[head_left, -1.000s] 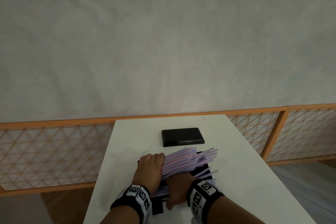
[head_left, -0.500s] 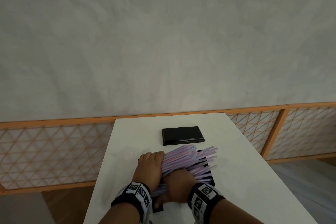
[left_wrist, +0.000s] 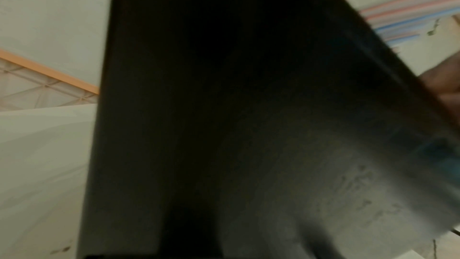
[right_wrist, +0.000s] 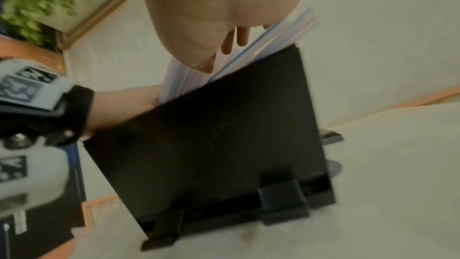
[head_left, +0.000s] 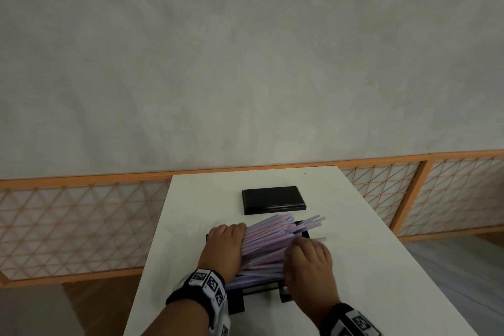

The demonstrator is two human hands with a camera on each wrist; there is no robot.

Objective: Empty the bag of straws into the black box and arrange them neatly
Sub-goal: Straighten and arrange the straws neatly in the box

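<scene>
Your white tabletop (head_left: 368, 267) carries the same layout as half a second ago — the black box (head_left: 302, 233) near you, its lid (head_left: 273, 199) lying apart further back. What has changed is your right hand (head_left: 309, 267): it has slid from the near, left end of the straws (head_left: 272, 237) out to their right side and now lies over them. That suggests emptying is done and you are squaring the bundle, though the tips still fan out past the box's far right corner. Your left hand (head_left: 223, 248) stays flat against the left edge of the pile, fingers straight, acting as a stop. Your right hand looks relaxed, fingers resting on the straws — the blurred wrist view leaves it unclear whether any are pinched.
</scene>
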